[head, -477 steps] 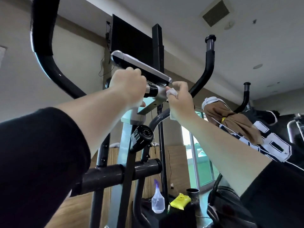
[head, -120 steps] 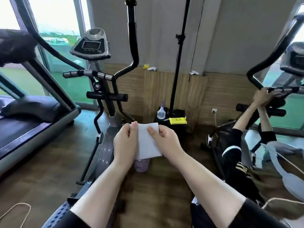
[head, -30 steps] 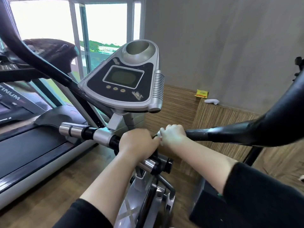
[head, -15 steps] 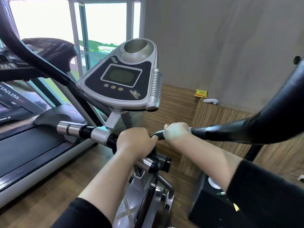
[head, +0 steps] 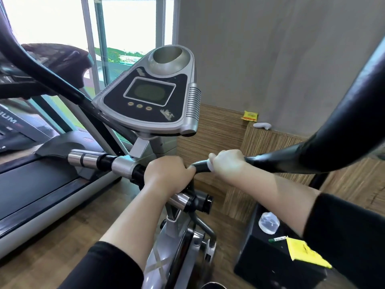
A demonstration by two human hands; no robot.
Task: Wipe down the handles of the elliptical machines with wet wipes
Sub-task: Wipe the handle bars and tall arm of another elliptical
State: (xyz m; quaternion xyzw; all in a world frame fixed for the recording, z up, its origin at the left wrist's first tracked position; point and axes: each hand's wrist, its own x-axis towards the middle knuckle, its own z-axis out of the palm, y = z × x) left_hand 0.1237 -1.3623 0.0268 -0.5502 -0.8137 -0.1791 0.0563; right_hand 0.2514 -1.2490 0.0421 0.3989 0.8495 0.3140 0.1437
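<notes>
Clamping wet wipe [head: 210,167] round black handle [head: 273,163], right grip [head: 227,163]; left grip [head: 166,174] clenching crossbar [head: 93,160].

1. Treadmill [head: 37,184]: at left, dark belt, grey side rail, black console raised at its far end.
2. Window [head: 129,24]: tall panes in pale frames behind the treadmill; bright sky, trees and a low building outside.
3. Wall [head: 270,49]: plain grey, at right of the window.
4. Ledge [head: 218,130]: striped wood panelling along the foot of the wall.
5. Yellow packet [head: 249,116]: lies on the ledge top, against the wall.
6. White object [head: 262,125]: small, curved, just beside the packet; kind unclear.
7. Black box [head: 270,265]: stands on the floor, lower right.
8. Clear bottle [head: 268,223]: stands on the box.
9. Green pen [head: 278,238]: lies on the box near the bottle.
10. Floor [head: 52,247]: brown wood planks.
</notes>
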